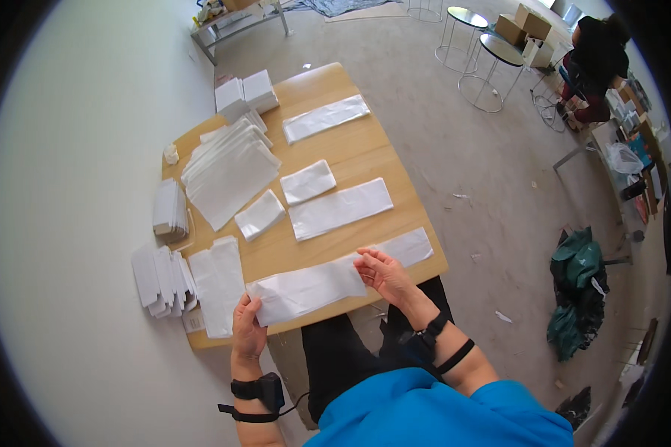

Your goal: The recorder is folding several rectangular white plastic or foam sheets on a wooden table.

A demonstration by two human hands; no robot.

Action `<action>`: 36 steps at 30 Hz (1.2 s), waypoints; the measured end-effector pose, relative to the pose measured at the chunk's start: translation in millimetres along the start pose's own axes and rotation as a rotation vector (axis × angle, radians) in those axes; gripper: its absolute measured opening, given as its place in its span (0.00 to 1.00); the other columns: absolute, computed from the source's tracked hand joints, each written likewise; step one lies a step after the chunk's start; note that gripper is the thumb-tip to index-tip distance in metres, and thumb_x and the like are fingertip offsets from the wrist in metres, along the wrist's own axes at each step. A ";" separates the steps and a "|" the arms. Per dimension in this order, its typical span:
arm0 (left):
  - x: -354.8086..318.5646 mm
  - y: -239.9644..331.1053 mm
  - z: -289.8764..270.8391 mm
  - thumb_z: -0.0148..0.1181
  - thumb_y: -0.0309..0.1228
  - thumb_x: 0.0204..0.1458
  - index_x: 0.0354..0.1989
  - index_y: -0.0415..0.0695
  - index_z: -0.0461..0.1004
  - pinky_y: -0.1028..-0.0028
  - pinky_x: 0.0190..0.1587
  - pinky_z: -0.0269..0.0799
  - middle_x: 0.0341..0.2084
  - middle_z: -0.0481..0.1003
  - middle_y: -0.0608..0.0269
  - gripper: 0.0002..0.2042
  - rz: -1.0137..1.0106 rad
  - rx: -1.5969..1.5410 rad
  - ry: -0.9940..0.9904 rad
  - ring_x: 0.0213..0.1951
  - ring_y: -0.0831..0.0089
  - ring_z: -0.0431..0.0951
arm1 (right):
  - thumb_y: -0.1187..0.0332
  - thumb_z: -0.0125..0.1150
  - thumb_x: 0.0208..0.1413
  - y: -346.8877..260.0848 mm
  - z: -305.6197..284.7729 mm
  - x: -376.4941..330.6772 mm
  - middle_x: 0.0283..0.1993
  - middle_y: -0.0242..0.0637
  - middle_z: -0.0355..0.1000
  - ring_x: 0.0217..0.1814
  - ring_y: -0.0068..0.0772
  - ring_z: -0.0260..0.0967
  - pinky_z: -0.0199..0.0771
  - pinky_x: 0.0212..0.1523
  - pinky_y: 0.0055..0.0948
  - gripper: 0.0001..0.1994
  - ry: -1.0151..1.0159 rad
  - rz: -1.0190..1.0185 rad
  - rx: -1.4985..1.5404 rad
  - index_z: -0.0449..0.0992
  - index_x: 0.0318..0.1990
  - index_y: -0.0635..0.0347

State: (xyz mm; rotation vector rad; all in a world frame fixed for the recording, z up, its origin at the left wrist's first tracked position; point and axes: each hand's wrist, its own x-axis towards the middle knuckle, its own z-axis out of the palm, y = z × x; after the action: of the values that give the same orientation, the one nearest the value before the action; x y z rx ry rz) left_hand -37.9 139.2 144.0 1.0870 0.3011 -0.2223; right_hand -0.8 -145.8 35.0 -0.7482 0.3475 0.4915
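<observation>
A long white folded strip (306, 291), thin like tissue paper or soft cloth, stretches along the near edge of the wooden table. Its left end is gripped between the thumb and fingers of my left hand (247, 329). Over the strip's right part, my right hand (386, 279) has its fingers curled in, pinching at the upper edge. Another white length (408, 247) extends beyond my right hand; whether it is the same piece I cannot tell. Just past the strip lie a wide white folded piece (341, 209) and two short ones, one a small folded packet (260, 215).
A fanned stack of white sheets (230, 177) covers the table's left half. White boxes or cards (170, 208) stand in piles along the left edge by the wall. Round stools (501, 51), a green plastic bag (576, 264) and a seated person (598, 59) are to the right.
</observation>
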 end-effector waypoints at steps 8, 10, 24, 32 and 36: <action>-68.1 0.1 4.3 0.51 0.29 0.54 0.53 0.34 0.68 0.68 0.56 0.67 0.47 0.74 0.55 0.18 -0.043 -0.007 -0.002 0.49 0.68 0.75 | 0.45 0.51 0.60 73.0 11.4 -62.8 0.52 0.37 0.70 0.52 0.30 0.69 0.68 0.53 0.27 0.29 -0.158 0.372 -0.037 0.66 0.56 0.63; -87.4 16.2 9.6 0.51 0.30 0.53 0.52 0.33 0.67 0.67 0.56 0.67 0.47 0.74 0.54 0.19 -0.010 0.027 -0.019 0.49 0.67 0.75 | 0.41 0.51 0.58 98.8 23.8 -69.6 0.54 0.37 0.68 0.54 0.30 0.67 0.66 0.55 0.29 0.33 -0.222 0.504 -0.045 0.64 0.58 0.63; -126.4 29.3 13.6 0.51 0.31 0.52 0.53 0.30 0.66 0.66 0.58 0.65 0.48 0.73 0.50 0.21 0.072 0.059 0.018 0.51 0.64 0.74 | 0.64 0.54 0.63 77.2 16.0 -88.2 0.41 0.32 0.74 0.42 0.23 0.71 0.72 0.45 0.25 0.09 -0.135 0.240 -0.040 0.74 0.43 0.58; -120.8 8.9 9.4 0.52 0.31 0.51 0.54 0.30 0.64 0.67 0.57 0.66 0.49 0.72 0.50 0.23 0.008 0.047 -0.015 0.52 0.65 0.73 | 0.57 0.46 0.66 41.0 -1.2 -91.3 0.42 0.33 0.74 0.43 0.25 0.71 0.72 0.47 0.27 0.17 -0.163 0.234 0.214 0.71 0.47 0.62; -119.6 14.6 8.2 0.53 0.31 0.51 0.55 0.30 0.64 0.68 0.57 0.66 0.49 0.73 0.50 0.24 0.009 0.072 -0.038 0.51 0.65 0.74 | 0.58 0.48 0.65 60.0 -8.0 -78.3 0.44 0.34 0.74 0.44 0.24 0.72 0.73 0.47 0.27 0.16 -0.166 0.209 0.017 0.73 0.47 0.61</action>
State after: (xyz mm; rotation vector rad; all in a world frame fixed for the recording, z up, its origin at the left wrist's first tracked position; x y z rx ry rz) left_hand -144.3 142.0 201.2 1.1534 0.2559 -0.2472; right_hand -99.4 -137.2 32.5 -0.6522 0.2751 0.7425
